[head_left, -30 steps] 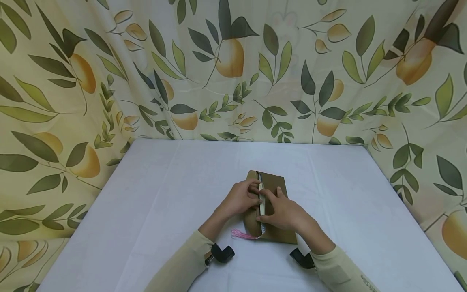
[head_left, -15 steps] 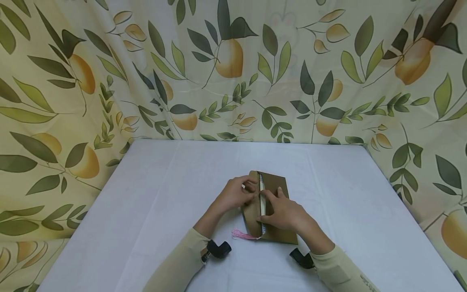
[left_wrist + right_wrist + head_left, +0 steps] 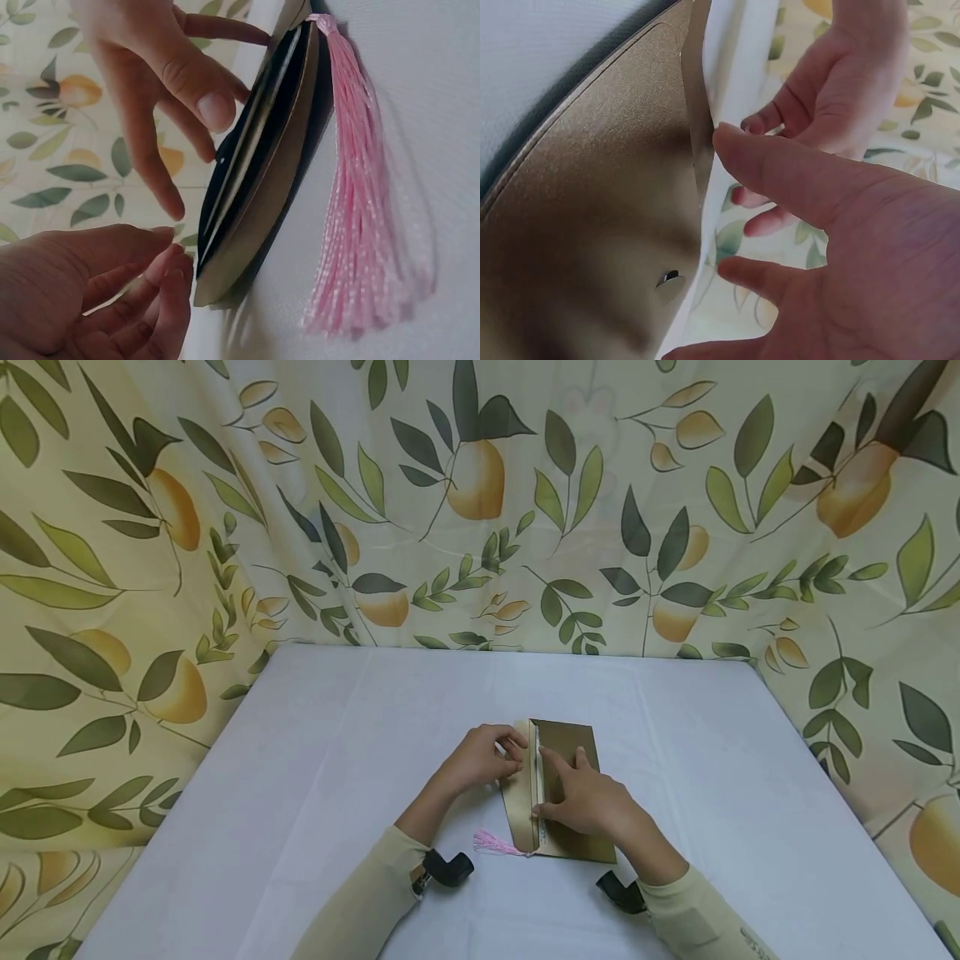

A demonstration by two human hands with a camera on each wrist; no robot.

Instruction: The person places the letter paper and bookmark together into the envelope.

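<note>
A flat gold-brown case [image 3: 567, 739], shaped like a slim notebook, lies on the white-covered table. Its pale flap [image 3: 521, 814] extends to the left, beside a narrow white strip at the fold. My left hand [image 3: 480, 757] has its curled fingertips at the flap's outer edge; what they pinch is hidden. My right hand [image 3: 588, 797] rests on the case with thumb and fingers spread along the strip. A pink tassel [image 3: 360, 187] hangs from the case's near end. In the right wrist view a small metal snap [image 3: 670, 279] shows on the brown cover.
The white tablecloth [image 3: 360, 710] spreads around the case. Behind and at both sides hangs a fruit-and-leaf patterned curtain [image 3: 420, 568]. Black camera mounts [image 3: 450, 870] sit at both wrists, low over the cloth.
My left hand has drawn back slightly to the left. The flap now looks lighter and tilted differently, and the case has shifted a little toward me. My right hand stays on it.
</note>
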